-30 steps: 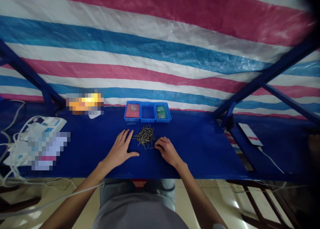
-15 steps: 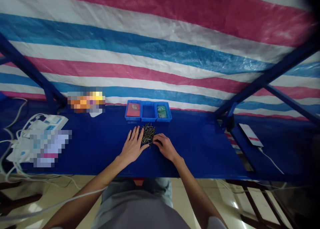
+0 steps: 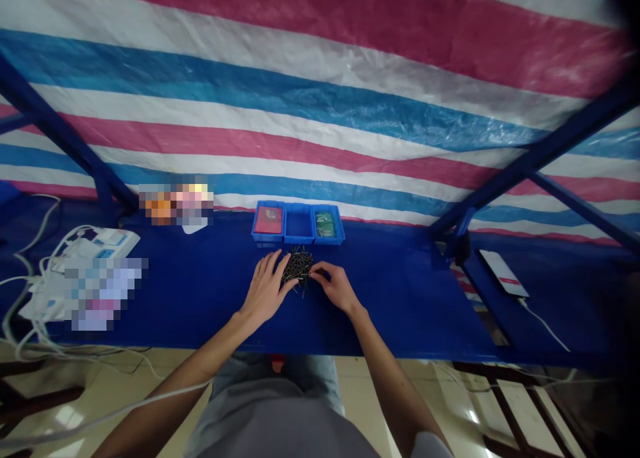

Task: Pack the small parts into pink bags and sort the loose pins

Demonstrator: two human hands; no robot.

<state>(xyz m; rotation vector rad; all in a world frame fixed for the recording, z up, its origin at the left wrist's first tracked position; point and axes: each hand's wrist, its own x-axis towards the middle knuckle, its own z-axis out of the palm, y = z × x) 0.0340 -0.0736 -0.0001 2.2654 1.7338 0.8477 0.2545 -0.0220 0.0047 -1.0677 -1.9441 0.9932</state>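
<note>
A pile of thin metal pieces point(image 3: 299, 263), like screws or nails, lies loose on the blue table point(image 3: 400, 298). My left hand point(image 3: 264, 286) rests flat along the pile's left side, fingers stretched and thumb at its near edge, touching the pieces. On the opposite side, my right hand point(image 3: 339, 287) has thumb and index finger pinched together at the pile's right edge. Whatever sits between those fingertips is too small to make out. Behind the pile, three joined blue bins point(image 3: 299, 239) stand in a row. Something red is in the left one and something green with pale pieces in the right one.
A white power strip point(image 3: 123, 242) with tangled white cables is at the left. Blurred-out items sit at the back left. A phone-like white device point(image 3: 503, 273) with a cable lies at the right. Blue frame bars point(image 3: 520, 168) slope up in front of a striped sheet point(image 3: 310, 131).
My left hand has moved right, up against the pile, and the pile is more compact. My right hand has stayed at the pile's right edge, shifting slightly away from me.
</note>
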